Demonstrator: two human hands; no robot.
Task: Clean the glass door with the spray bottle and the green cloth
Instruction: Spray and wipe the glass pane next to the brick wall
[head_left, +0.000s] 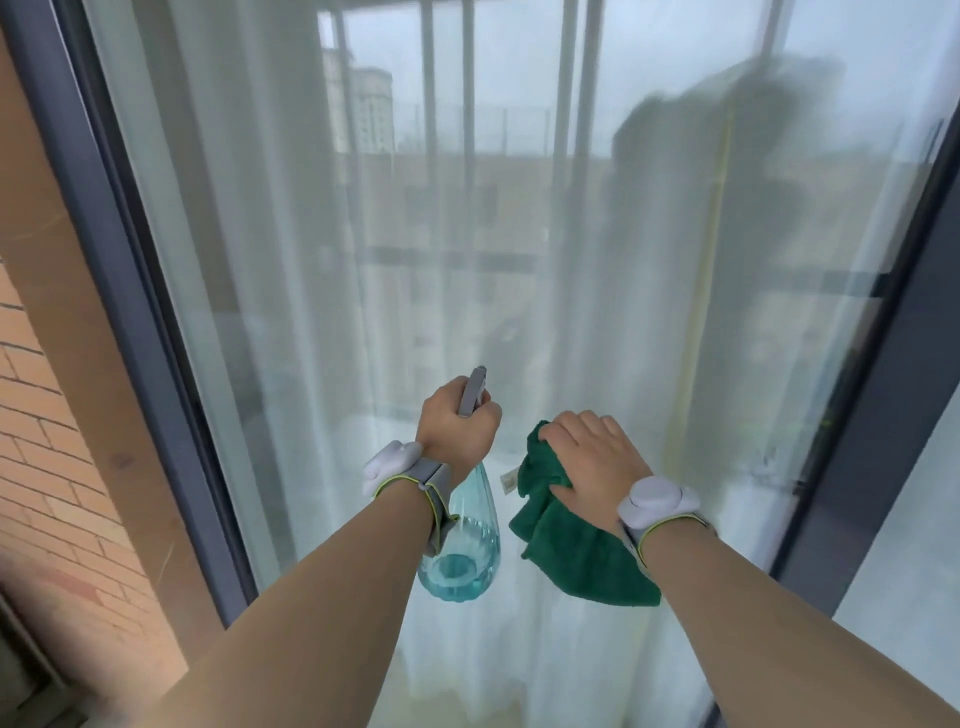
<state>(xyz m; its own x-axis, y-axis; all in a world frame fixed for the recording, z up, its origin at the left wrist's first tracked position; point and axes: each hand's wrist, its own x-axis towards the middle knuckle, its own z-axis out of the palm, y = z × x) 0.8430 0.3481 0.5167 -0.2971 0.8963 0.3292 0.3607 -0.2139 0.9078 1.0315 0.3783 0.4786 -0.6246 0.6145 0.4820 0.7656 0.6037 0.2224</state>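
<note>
Two hands up at the glass, so quick rundown of where this could go sideways:

frame (130, 291): dark metal edge down the left side, brick wall (47, 415) beyond it – overspray drifting that way just wets the frame and does nothing for the pane.

door (291, 218): big pane with a sheer curtain (249, 364) behind it and reflections all over, so streaks are going to be hard to spot. Missing patches looks like the real risk here.

left hand (457, 434): fingers wrapped round the neck of the bottle, right under the grey trigger head, nozzle pointing up toward the glass. Can't tell if a finger is actually on the trigger.

bottle (465, 545): clear blue, hanging below that hand, liquid pooled in the bottom. It's tilted a fair bit, so I'd guess the pickup tube could suck air and it'd sputter instead of misting. A wet grip and it could slide out too.

right hand (589, 465): fingers fairly flat, thumb tucked round the edge, pressing the cloth against the glass.

cloth (576, 540): green, bunched, most of it dangling loose below the wrist – only a small bit looks to be under the palm, so it could smear rather than wipe, or slip down out of the hand.
</note>
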